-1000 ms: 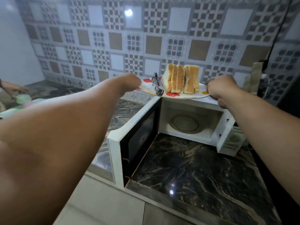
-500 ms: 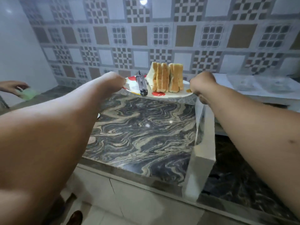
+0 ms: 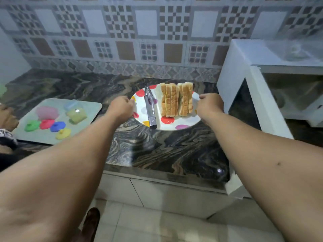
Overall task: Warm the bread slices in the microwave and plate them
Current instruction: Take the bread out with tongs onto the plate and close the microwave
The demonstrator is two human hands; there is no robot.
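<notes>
- The left hand (image 3: 120,109) held the left rim of the plate (image 3: 176,124); its grip was curled onto the edge, fingers folded under and hidden from the camera.
- The right hand (image 3: 210,104) held the right rim the same way, its grip curled around the edge with the thumb on top.
- The plate was white with coloured dots and sat low over the dark marbled bench (image 3: 157,151), toward the far side near the tiled wall (image 3: 146,32); whether it touched the bench could not be told.
- The bread slices (image 3: 176,100) stood on edge in a row on the right half of the plate, packed against one another.
- A pair of metal tongs (image 3: 150,106) lay on the left half of the plate, just beside the bread, with the near end reaching over the near rim.
- The microwave (image 3: 244,67) stood to the right of the plate, white, with its door (image 3: 244,109) swung open toward the near side and its cavity visible further right.
- On the left of the bench lay a pale tray (image 3: 90,109) carrying small coloured pieces (image 3: 52,124) in pink, green, red, blue and yellow.
- At the far left edge another person's hand (image 3: 7,117) showed beside the tray.
- A dark shoe (image 3: 90,222) showed on the tiled floor below the bench.
</notes>
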